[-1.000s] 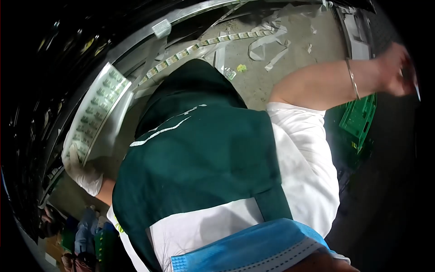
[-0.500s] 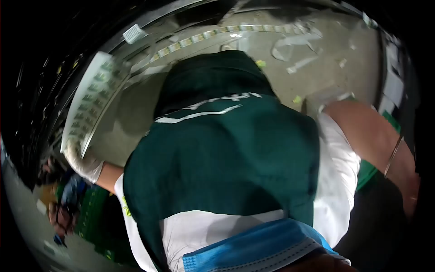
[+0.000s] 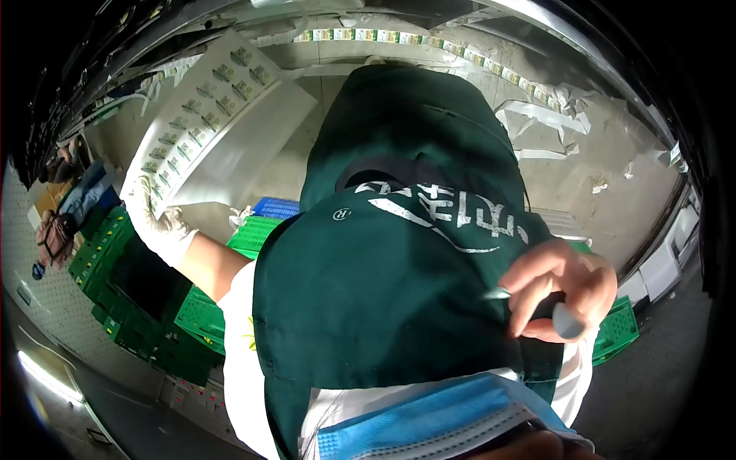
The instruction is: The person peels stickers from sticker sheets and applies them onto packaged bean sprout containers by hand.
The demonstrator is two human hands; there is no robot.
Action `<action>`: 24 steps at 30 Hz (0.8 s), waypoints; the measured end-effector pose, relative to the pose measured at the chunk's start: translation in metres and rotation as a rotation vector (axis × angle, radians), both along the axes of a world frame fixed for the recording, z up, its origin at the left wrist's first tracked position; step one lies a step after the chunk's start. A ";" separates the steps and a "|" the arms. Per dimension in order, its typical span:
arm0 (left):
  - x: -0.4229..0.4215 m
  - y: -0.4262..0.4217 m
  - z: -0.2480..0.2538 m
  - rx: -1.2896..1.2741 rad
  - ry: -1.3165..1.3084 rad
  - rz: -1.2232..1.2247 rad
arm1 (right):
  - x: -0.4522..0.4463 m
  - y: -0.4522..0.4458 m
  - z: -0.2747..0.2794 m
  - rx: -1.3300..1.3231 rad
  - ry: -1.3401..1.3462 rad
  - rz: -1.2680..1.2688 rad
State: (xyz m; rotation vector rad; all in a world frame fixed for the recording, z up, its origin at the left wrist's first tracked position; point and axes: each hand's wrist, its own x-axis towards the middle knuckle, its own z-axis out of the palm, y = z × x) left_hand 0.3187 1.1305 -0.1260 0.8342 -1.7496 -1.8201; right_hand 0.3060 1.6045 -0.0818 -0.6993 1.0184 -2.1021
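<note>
My left hand [image 3: 157, 226], in a white glove, is closed on the lower end of a sheet of labels [image 3: 201, 115]. The sheet is white with rows of small green printed marks, and it stands up and curls away to the right. My right hand [image 3: 567, 287], bare, is raised in front of my dark green apron [image 3: 383, 307]. Its fingers are curled around a small dark object with a grey rounded end [image 3: 568, 322]. A slim pale tip shows by the fingertips; I cannot make out its exact kind.
Green plastic crates [image 3: 103, 253] stand at the left, with bags and clothing [image 3: 77, 203] beyond them. A blue crate [image 3: 276, 208] is beside my apron. A strip of printed labels [image 3: 387, 36] runs across the far side, and white scraps [image 3: 544, 115] lie on the floor.
My right hand has come from the far right in front of my apron, now showing the small object. The label sheet has swung to the right and shows more of its face.
</note>
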 end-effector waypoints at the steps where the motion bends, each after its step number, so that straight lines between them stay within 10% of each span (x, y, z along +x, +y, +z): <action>1: 0.004 -0.005 0.000 0.012 0.008 0.007 | 0.006 0.000 0.006 -0.002 -0.037 0.002; 5: 0.007 -0.008 -0.009 0.058 0.017 0.048 | 0.002 0.021 0.004 -0.335 -0.317 0.055; 13: 0.006 -0.011 -0.018 0.106 0.079 0.048 | 0.002 0.010 0.008 0.274 0.257 -0.259; 24: 0.001 -0.005 -0.015 0.116 0.161 -0.082 | 0.004 -0.006 0.021 -0.142 0.216 -0.116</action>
